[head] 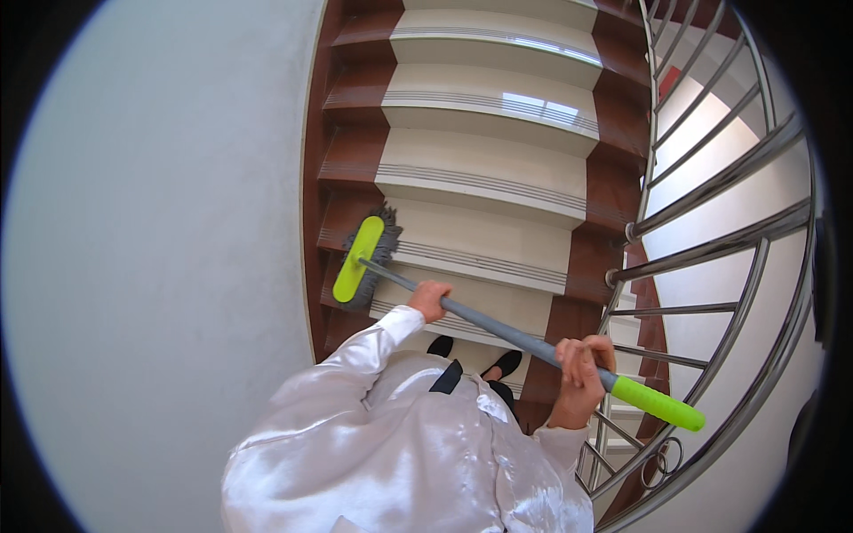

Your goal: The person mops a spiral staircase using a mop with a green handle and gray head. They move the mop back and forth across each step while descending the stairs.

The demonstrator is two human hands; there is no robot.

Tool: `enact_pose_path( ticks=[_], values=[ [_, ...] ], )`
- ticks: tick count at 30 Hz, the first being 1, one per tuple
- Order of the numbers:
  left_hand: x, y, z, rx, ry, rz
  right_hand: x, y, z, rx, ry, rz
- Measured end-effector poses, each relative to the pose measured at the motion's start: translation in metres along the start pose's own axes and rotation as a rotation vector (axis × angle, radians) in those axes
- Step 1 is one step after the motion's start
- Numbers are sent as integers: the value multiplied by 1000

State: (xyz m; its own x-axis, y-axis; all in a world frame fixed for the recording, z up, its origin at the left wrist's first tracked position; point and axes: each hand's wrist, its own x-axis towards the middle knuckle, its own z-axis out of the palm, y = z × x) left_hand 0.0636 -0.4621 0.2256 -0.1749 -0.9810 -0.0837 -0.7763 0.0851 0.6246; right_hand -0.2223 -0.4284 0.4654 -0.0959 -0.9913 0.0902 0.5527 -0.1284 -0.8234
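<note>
A mop with a lime-green head plate [360,258], a grey fringe [382,256] and a grey pole [496,326] slants across the view before me. My left hand [430,301] grips the pole's lower part, not far from the head. Farther up, my right hand [583,373] is closed around the pole just below its lime-green grip [658,403]. The head appears at the left end of the steps, over the brown border. Whether the fringe presses on the tread or hangs just above it, I cannot tell.
Cream stair treads [476,216] with brown side borders [603,250] and grooved edges run up ahead. A plain pale wall [153,266] bounds the left side. Along the right curves a metal railing [713,266], close to the mop's grip end. My black shoes [504,364] stand on a step.
</note>
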Motion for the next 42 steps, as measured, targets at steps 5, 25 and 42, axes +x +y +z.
enact_pose_path(
  ticks=[5,25,42],
  values=[
    [-21,4,-68,-24,241,34,-1,-5,47,85,-85,-58],
    [134,15,-60,216,-107,394,-54,24,12,-18,293,-296],
    [135,154,-1,-164,29,633,-93,-52,4,-238,454,-531]
  ],
)
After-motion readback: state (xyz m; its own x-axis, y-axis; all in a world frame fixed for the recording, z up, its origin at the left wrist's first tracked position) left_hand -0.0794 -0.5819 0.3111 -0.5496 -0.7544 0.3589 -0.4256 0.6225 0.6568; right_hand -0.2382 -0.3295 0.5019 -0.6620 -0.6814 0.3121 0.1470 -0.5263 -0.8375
